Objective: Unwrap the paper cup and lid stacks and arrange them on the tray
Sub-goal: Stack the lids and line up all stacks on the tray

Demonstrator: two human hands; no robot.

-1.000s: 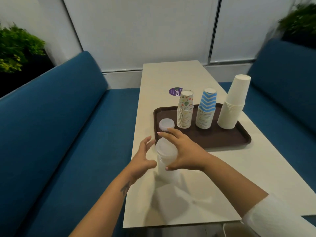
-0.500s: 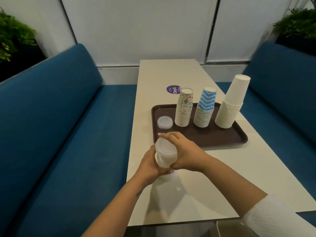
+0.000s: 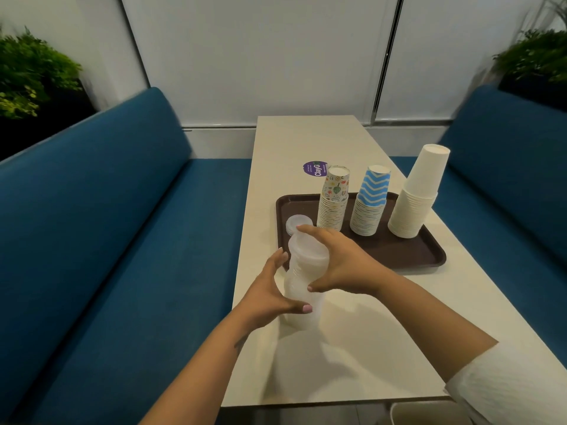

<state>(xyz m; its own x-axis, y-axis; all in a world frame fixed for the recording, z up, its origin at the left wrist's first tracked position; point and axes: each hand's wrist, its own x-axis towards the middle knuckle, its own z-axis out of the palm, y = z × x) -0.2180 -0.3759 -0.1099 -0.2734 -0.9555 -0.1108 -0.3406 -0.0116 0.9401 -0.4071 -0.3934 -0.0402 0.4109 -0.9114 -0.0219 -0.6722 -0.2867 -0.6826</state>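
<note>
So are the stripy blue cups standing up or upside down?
Upside down. The blue zigzag cup stack stands upright on the brown tray, with the narrow bottoms on top and the wide rims facing down.

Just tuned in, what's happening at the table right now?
A person grips a stack of clear plastic lids in both hands: the left hand low on it, the right hand near its top. On the brown tray stand three cup stacks and a small pile of lids.
</note>
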